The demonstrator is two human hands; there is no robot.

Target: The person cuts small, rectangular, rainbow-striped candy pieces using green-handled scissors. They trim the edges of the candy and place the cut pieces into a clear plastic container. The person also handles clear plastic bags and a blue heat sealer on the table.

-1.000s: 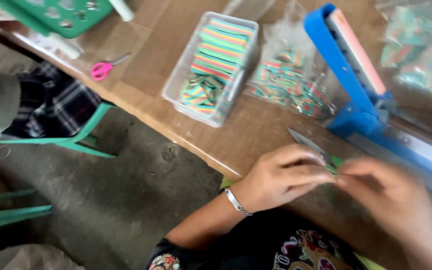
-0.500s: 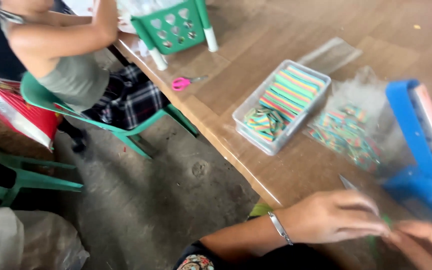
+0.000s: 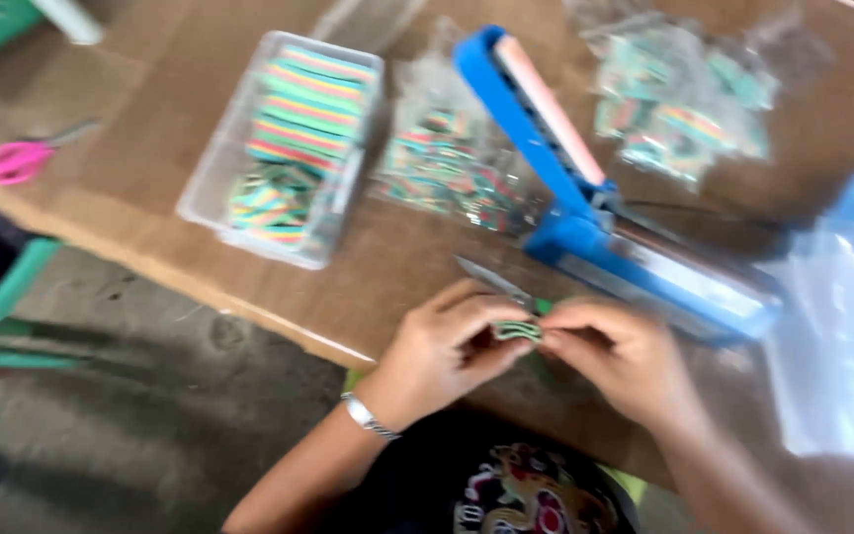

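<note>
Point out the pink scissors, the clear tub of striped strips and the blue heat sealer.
pink scissors (image 3: pixel 20 160), head view, on the handles.
clear tub (image 3: pixel 212 176), head view, on its left wall.
blue heat sealer (image 3: pixel 575 237), head view, on the hinge block.

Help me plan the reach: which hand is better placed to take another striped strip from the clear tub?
Left, probably. The left hand sits on the side of the clear tub; the right hand would cross over. Both pinch a small strip.
</note>
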